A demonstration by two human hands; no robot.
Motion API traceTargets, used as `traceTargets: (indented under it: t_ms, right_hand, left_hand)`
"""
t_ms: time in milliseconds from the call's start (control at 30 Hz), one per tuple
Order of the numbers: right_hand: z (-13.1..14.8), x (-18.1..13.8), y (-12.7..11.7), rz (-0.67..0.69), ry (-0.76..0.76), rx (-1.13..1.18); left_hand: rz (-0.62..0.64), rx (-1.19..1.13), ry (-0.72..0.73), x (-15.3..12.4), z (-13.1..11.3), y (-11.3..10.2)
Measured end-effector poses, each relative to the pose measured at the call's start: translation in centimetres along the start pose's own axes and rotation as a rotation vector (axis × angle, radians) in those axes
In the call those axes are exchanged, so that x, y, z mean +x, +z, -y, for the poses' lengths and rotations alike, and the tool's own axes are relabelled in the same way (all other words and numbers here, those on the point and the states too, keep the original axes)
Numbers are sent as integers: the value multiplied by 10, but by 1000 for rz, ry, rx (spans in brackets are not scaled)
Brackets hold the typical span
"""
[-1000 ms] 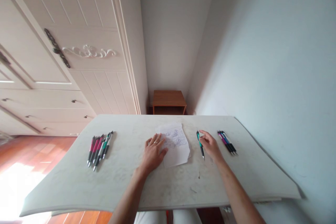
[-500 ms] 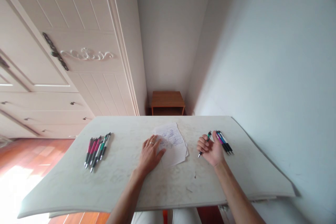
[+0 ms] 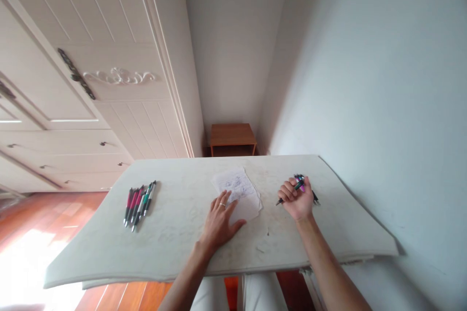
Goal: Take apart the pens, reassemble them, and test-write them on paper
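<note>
My left hand (image 3: pixel 220 223) lies flat with fingers spread, its fingertips over the lower left of a scribbled sheet of paper (image 3: pixel 248 209), which rests on other paper. Wrapped in the curled fingers of my right hand (image 3: pixel 297 201) is a pen (image 3: pixel 299 184) with a green part and a dark grip. Its tip points left and down, off the paper and to the right of it. Behind this hand lies a group of pens (image 3: pixel 316 199), mostly hidden; dark grips and a bit of purple show.
On the table's left side several pens (image 3: pixel 140 204) with pink, silver and green barrels lie side by side. The white table (image 3: pixel 175 248) stands near a wall (image 3: pixel 383 107) at right. Beyond are a white wardrobe (image 3: pixel 127 24) and a small wooden stand (image 3: pixel 233 134).
My left hand has slid right, further over the paper's lower part. The pen in my right hand has tilted flatter, and that hand now covers more of the pens behind it.
</note>
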State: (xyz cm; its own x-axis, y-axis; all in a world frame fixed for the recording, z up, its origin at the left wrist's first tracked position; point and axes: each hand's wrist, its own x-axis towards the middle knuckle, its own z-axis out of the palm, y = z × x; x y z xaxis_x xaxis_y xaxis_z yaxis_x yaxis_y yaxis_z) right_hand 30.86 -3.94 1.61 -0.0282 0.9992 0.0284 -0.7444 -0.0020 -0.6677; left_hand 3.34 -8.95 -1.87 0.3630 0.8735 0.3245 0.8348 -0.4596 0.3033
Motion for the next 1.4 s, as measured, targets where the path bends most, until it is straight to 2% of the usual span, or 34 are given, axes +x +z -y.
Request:
traceTargets:
  t_ms: [200, 467, 567, 667, 833, 1167, 1400]
  right_hand:
    - [1, -2, 1, -64, -67, -23]
    - [-1, -5, -5, -70, -92, -128]
    - [-5, -3, -6, -30, -53, -113]
    - [-12, -3, -2, -3, 72, -119]
    - [-24, -10, 11, 72, 263, -281]
    - [-43, -31, 30, 142, 349, -181]
    - [-39, -34, 29, 101, 256, -235]
  left_hand:
    - [27, -22, 2, -2, -9, -5]
    - [79, -72, -1, -5, 4, -6]
    - [87, -96, 33, -8, 13, -8]
    - [73, -86, 27, -12, 19, -11]
    - [19, -44, -51, -18, 19, -13]
    - [-28, -15, -109, -18, 10, -10]
    - [-11, -6, -115, -22, 10, -10]
